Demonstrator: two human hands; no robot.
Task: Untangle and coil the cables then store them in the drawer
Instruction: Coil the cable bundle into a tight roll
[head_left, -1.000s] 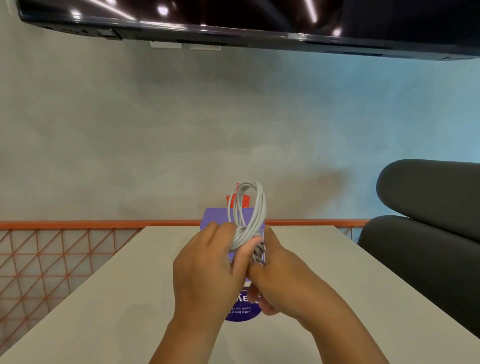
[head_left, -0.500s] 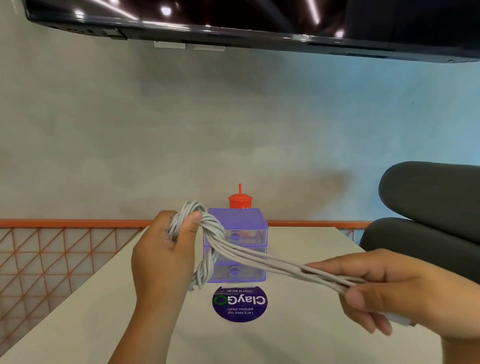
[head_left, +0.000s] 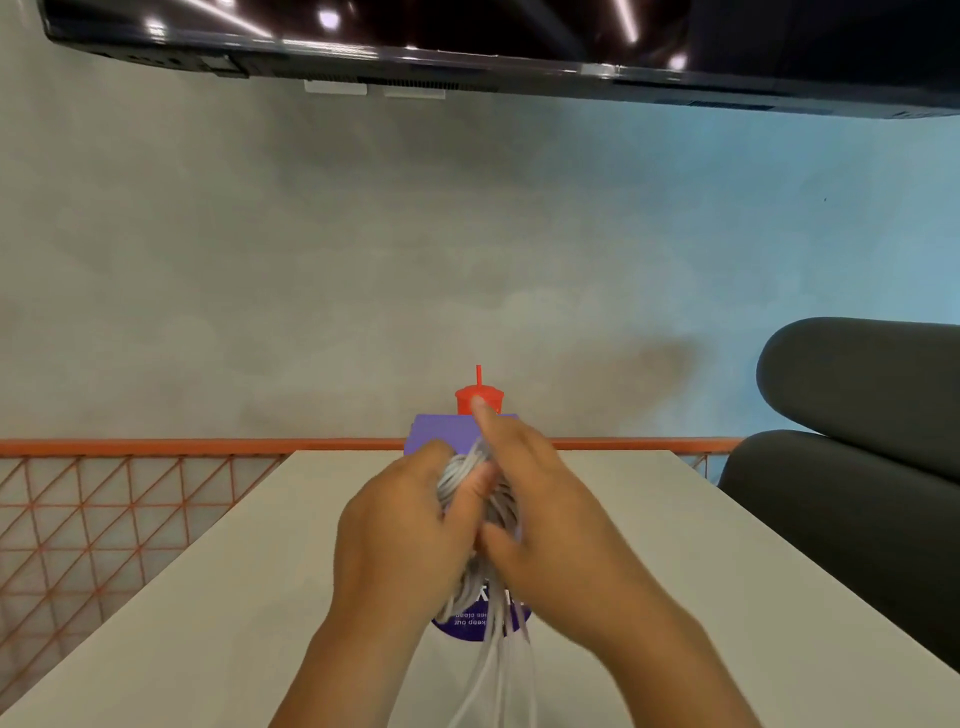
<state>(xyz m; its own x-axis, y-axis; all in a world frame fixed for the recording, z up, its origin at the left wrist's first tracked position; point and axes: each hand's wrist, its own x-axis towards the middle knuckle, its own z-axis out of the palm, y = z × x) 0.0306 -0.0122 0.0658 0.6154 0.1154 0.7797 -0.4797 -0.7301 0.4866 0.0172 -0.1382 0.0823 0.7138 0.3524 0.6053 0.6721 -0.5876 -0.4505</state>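
both hands meet over the desk (head_left: 218, 597): left hand (head_left: 400, 535) grips the grey cable bundle (head_left: 462, 475), right hand (head_left: 545, 525) curls round it too.

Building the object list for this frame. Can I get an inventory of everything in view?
cable bundle: 1, grey, held above the table between both hands, loose strands hanging down
drawer unit: 1, purple, on the table behind the hands, mostly hidden
cup with straw: 1, red, showing above the drawer unit
round sticker: 1, purple, on the table below the hands
table: 1, pale grey, centre
railing: 1, orange mesh, left and behind the table
seat: 1, dark grey, right
screen: 1, black, top
left hand: 1, grips the bundle
right hand: 1, blurred, holds the bundle, index finger raised
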